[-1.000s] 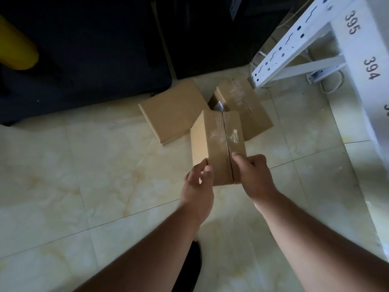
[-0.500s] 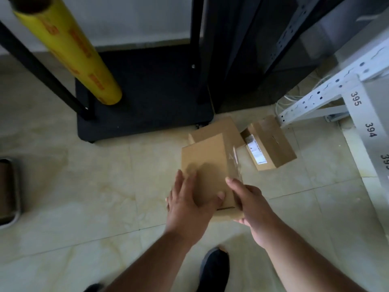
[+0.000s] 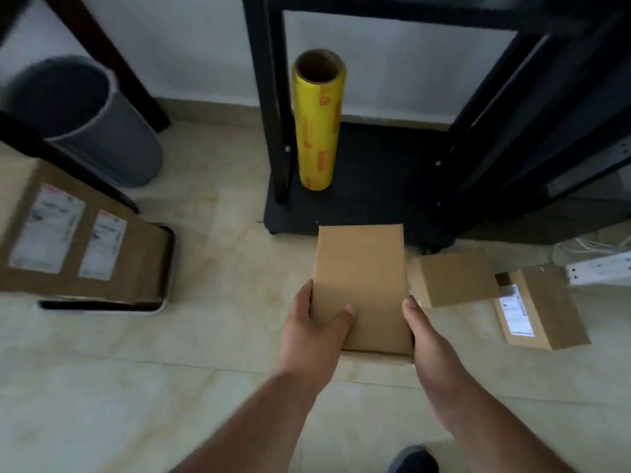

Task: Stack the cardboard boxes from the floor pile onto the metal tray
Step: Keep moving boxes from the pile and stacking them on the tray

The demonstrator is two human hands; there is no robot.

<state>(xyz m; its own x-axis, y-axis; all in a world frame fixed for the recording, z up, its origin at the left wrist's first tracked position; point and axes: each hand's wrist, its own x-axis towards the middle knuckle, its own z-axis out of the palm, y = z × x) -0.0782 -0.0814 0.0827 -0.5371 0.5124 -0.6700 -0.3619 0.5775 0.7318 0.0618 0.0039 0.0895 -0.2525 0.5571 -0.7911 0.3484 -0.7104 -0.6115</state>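
both hands, left hand [image 3: 316, 331] and right hand [image 3: 426, 339], grip one cardboard box [image 3: 362, 285] above the floor [image 3: 211, 353]

Looks like a packing or stockroom corner. Tiled floor [image 3: 170, 387], plain white wall [image 3: 205, 46]. Black rack [image 3: 444, 186] at far centre with a yellow wrap roll [image 3: 317, 131] standing on its base. Labelled boxes [image 3: 543, 305] loose on the floor right, a bigger labelled carton [image 3: 68, 240] on a metal tray [image 3: 164, 298] left. Grey bin [image 3: 102, 131] far left, white slotted shelving [image 3: 601, 271] at right edge.
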